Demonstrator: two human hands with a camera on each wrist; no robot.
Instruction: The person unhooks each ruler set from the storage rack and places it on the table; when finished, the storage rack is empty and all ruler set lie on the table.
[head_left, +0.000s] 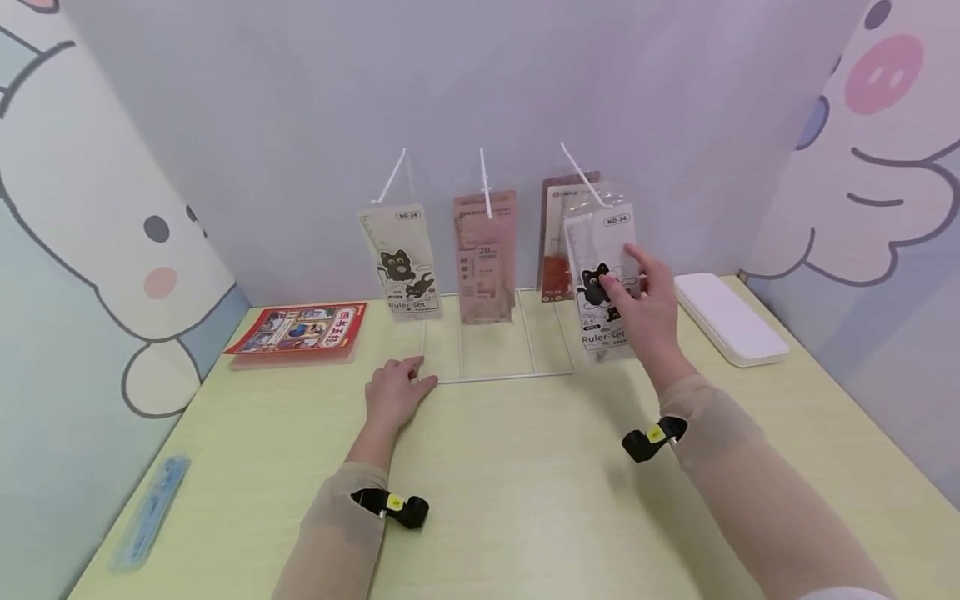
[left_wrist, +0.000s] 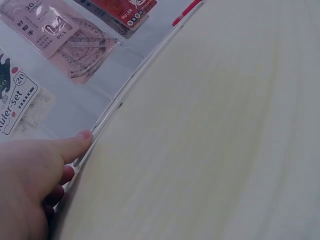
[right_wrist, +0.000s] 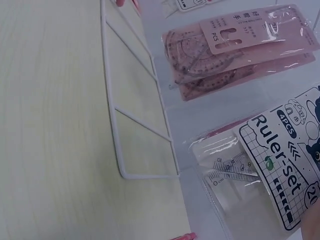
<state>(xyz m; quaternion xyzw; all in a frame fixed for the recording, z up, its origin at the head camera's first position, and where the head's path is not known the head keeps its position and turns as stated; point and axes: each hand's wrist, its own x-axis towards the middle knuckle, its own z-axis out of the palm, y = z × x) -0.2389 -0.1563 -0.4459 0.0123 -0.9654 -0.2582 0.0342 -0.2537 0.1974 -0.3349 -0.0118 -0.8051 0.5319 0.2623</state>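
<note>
A white wire display rack (head_left: pixel 501 379) stands on the table, its three prongs reaching forward. My left hand (head_left: pixel 393 392) holds the front left corner of its base, thumb against the wire (left_wrist: pixel 102 120). At the right prong (head_left: pixel 581 173), my right hand (head_left: pixel 651 308) pinches a ruler set packet (head_left: pixel 600 233) with a black cat print. The packet's top is by the prong's tip; I cannot tell whether its hole is on it. Behind it hangs a red-and-white ruler packet (head_left: pixel 557 267). Pink ruler packets (head_left: pixel 486 225) hang at the middle prong, another cat ruler set (head_left: pixel 408 258) at the left.
A red booklet (head_left: pixel 300 329) lies at the back left. Near the left edge is a blue packaged item (head_left: pixel 153 512). A white box-like object (head_left: pixel 729 318) rests at the back right. Printed partition walls (head_left: pixel 480 75) enclose the table's back and sides.
</note>
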